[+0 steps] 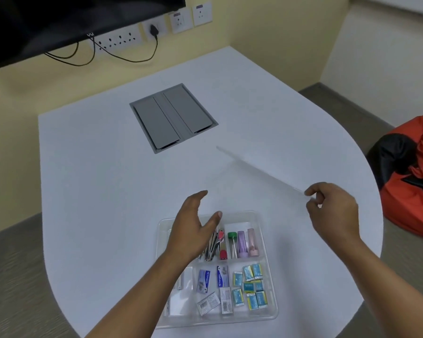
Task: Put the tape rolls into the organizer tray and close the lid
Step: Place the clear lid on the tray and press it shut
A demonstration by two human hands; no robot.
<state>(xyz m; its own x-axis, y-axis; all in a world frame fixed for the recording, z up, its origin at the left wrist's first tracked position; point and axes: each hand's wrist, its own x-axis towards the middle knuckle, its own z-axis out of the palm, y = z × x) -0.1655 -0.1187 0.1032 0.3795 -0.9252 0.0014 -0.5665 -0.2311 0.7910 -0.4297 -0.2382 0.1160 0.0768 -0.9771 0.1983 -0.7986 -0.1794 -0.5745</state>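
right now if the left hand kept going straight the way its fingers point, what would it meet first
The left hand points up and away over the white table. Nothing stands in that line before the grey hatch, probably off to one side; depth is unclear.

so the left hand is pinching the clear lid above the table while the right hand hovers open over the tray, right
Not quite: the hands are swapped. In the head view the right hand pinches the clear plastic lid above the white round table, while the left hand hovers open over the clear plastic organizer tray.

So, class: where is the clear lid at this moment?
In the head view, the clear lid is tilted above the table, right of centre, pinched at its near end by the right hand, beyond the organizer tray.
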